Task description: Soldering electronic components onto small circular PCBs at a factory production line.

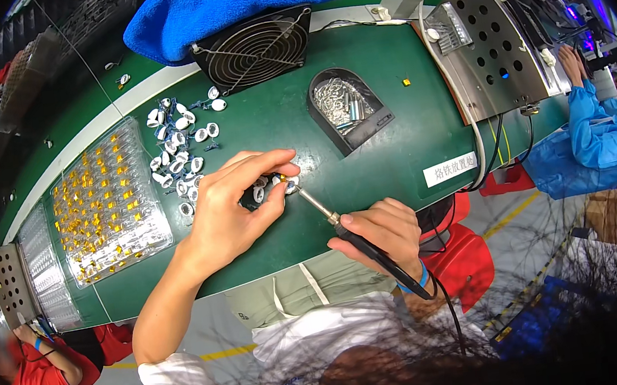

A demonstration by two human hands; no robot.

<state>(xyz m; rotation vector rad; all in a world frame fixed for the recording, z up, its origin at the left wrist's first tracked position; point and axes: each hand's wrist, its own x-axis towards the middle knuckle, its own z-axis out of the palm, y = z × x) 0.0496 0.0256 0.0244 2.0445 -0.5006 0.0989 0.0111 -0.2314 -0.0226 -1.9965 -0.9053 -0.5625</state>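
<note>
My right hand point(388, 235) grips a soldering iron point(364, 245) by its black handle, with a cord running down from it. Its metal tip meets a small white round part point(292, 184) at the fingertips of my left hand point(237, 200). The left thumb and forefinger are pinched around that part, and a bit of yellow shows there. Just left of this hand lies a loose pile of white oval parts point(179, 140) with dark blue wires. A few more sit partly hidden beneath the left fingers.
A clear tray point(165, 235) of small yellow pieces lies at left. Beyond my hands stand a black fan point(254, 50) under a blue towel point(241, 2) and a black holder point(352, 140) with wire coils. A perforated metal box point(486, 50) occupies the right; co-workers sit at both sides.
</note>
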